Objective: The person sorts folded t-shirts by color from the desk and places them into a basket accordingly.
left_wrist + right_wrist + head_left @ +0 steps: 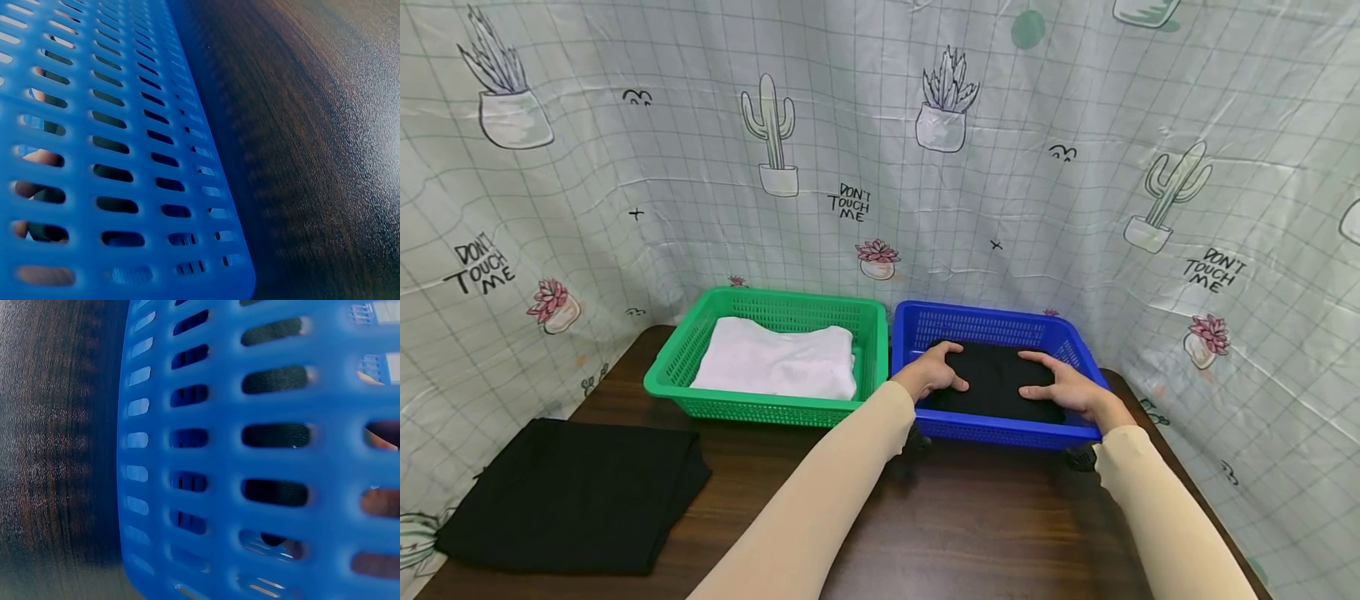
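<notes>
A folded black cloth (pixel 996 379) lies inside the blue basket (pixel 985 429). At its left side my left hand (pixel 931 373) reaches over the near rim, thumb and fingers spread on the cloth. My right hand (pixel 1070 390) mirrors it at the right side, fingers extended over the fabric. Both wrist views look at the outside of the slotted blue wall (pixel 81 137). Through the slots in the right wrist view, dark cloth (pixel 275 436) and bits of the hand show; the rest of each hand is hidden there.
Left of the blue basket, a green basket (pixel 760 408) holds a folded white cloth (pixel 778 362). Another folded black cloth (pixel 572 496) lies at the table's left front. Behind the brown table (pixel 985 525) hangs a patterned curtain (pixel 850 100).
</notes>
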`<state>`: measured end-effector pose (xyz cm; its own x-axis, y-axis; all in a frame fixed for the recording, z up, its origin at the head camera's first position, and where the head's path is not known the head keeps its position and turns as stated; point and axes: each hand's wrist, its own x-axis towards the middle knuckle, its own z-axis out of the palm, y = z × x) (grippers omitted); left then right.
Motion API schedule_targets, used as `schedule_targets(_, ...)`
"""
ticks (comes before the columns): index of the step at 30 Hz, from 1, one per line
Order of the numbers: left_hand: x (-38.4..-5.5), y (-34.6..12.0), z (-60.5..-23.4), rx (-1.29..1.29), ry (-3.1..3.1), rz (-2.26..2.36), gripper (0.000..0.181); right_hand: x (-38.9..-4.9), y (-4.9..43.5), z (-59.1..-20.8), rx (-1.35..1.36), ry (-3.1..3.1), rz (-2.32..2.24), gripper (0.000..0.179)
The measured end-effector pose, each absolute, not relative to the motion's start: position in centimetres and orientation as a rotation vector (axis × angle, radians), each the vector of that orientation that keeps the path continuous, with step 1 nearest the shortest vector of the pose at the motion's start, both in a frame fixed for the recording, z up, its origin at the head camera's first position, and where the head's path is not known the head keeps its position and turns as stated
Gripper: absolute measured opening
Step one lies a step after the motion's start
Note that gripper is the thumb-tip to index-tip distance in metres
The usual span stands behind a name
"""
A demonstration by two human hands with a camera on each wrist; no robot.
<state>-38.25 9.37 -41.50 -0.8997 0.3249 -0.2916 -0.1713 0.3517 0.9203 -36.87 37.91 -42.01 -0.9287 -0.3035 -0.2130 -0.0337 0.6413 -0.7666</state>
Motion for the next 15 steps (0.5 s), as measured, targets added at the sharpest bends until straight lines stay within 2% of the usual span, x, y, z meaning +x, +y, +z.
schedule_targets(15, -38.15, 9.04, -41.55, 0.162, 2.291, 1.359, 0.076, -36.98, 37.99, -42.06, -0.209, 2.454, -1.159, 0.092)
